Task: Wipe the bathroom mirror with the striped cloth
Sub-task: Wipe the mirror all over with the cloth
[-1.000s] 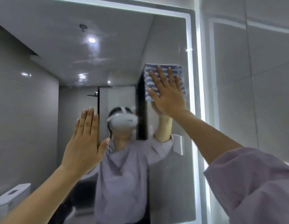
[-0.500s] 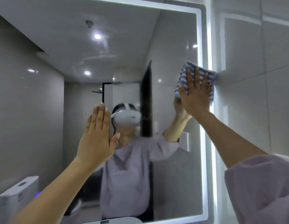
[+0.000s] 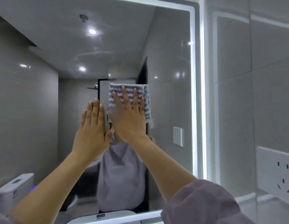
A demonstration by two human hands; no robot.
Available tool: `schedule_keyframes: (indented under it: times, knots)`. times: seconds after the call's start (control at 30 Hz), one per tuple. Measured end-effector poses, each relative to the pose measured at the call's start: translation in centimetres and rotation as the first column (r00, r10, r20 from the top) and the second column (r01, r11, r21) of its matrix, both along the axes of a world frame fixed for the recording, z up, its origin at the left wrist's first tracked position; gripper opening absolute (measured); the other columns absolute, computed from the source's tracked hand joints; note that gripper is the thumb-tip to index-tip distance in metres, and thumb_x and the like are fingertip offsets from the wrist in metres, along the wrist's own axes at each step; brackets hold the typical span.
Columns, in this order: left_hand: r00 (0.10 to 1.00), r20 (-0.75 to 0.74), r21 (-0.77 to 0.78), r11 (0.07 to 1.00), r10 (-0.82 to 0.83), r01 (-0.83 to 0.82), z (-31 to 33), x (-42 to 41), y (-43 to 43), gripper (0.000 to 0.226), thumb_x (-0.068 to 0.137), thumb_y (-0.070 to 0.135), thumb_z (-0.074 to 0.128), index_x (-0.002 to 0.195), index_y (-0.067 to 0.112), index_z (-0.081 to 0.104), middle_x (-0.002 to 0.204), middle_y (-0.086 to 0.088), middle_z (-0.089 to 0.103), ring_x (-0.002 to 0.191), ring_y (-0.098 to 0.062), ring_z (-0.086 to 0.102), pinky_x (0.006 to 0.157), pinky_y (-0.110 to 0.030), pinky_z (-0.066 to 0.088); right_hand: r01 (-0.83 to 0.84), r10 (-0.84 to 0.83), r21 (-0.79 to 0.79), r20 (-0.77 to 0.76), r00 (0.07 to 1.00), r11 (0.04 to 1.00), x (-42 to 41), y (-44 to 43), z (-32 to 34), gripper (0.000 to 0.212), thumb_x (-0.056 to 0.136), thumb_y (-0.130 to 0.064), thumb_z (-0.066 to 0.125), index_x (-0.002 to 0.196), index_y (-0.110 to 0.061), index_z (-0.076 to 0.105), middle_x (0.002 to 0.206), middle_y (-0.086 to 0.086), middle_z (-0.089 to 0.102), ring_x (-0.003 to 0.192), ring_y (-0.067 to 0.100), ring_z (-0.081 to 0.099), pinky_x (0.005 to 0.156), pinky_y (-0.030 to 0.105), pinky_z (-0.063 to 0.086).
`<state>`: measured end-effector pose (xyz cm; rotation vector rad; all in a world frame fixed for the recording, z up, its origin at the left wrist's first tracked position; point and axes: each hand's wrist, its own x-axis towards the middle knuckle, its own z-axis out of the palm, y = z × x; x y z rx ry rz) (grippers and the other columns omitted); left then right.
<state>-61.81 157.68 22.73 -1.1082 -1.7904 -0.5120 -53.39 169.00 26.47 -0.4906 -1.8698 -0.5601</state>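
Nearest me, my right sleeve (image 3: 205,202) fills the lower corner. Farther out, my left hand (image 3: 92,131) rests flat, fingers together, gripping nothing. Just beside it my right hand (image 3: 129,117) spreads open, pressing the striped cloth (image 3: 140,96) against the mid mirror (image 3: 169,62). I judge the unpinched cloth could slide or drop, and the bare palm could smudge the glass.
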Motion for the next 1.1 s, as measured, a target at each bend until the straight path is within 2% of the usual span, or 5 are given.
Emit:
schedule_keyframes:
  times: [0.23, 0.43, 0.77, 0.97, 1.1]
  knots:
    - [0.999, 0.005, 0.013, 0.999, -0.052, 0.052, 0.1, -0.2, 0.0, 0.086, 0.086, 0.062, -0.003, 0.146, 0.003, -0.018, 0.155, -0.014, -0.026, 0.144, -0.023, -0.025, 0.119, -0.037, -0.01, -0.007, 0.004, 0.059, 0.059, 0.998, 0.998, 2.4, 2.3, -0.7, 0.063, 0.1, -0.053, 0.022, 0.151, -0.03, -0.007, 0.161, -0.001, -0.01, 0.147, 0.027, -0.015, 0.119, 0.046, -0.008]
    - [0.999, -0.016, 0.003, 0.999, -0.034, 0.034, 0.1, -0.3, -0.1, 0.088, 0.084, 0.066, -0.009, 0.146, 0.002, -0.018, 0.156, -0.014, -0.025, 0.144, -0.024, -0.024, 0.118, -0.034, -0.014, 0.037, -0.036, 0.029, -0.004, 0.999, 0.999, 8.0, 7.3, -1.8, 0.059, 0.099, -0.051, 0.018, 0.153, -0.028, 0.007, 0.161, 0.0, 0.001, 0.148, 0.028, -0.005, 0.12, 0.043, -0.006]
    - [0.999, -0.037, 0.013, 1.0, -0.021, 0.021, 0.0, -0.4, 0.0, 0.082, 0.089, 0.056, 0.008, 0.146, 0.002, -0.017, 0.156, -0.016, -0.022, 0.145, -0.026, -0.022, 0.119, -0.037, -0.011, 0.113, -0.139, -0.184, -0.138, 0.981, 0.976, 15.0, 14.8, -1.9, 0.057, 0.097, -0.053, -0.003, 0.148, -0.028, -0.013, 0.16, 0.005, -0.003, 0.148, 0.026, -0.006, 0.121, 0.045, 0.001]
    - [0.999, -0.034, 0.014, 1.0, -0.016, 0.016, 0.0, -0.4, 0.1, 0.081, 0.089, 0.054, 0.008, 0.146, 0.001, -0.017, 0.156, -0.017, -0.023, 0.145, -0.027, -0.021, 0.119, -0.038, -0.009, 0.082, -0.147, -0.267, -0.231, 0.962, 0.96, 13.2, 12.6, -1.9, 0.059, 0.095, -0.049, 0.006, 0.148, -0.026, -0.003, 0.161, 0.008, 0.004, 0.148, 0.032, -0.002, 0.12, 0.046, -0.005]
    - [0.999, -0.029, 0.019, 1.0, -0.017, 0.017, 0.0, -0.4, 0.1, 0.077, 0.096, 0.049, 0.017, 0.146, 0.001, -0.017, 0.156, -0.016, -0.024, 0.145, -0.027, -0.021, 0.119, -0.038, -0.009, 0.108, -0.147, -0.227, -0.164, 0.975, 0.968, 9.9, 10.0, -3.2, 0.066, 0.098, -0.046, 0.024, 0.152, -0.022, -0.006, 0.16, 0.01, -0.009, 0.146, 0.035, -0.013, 0.117, 0.048, -0.014]
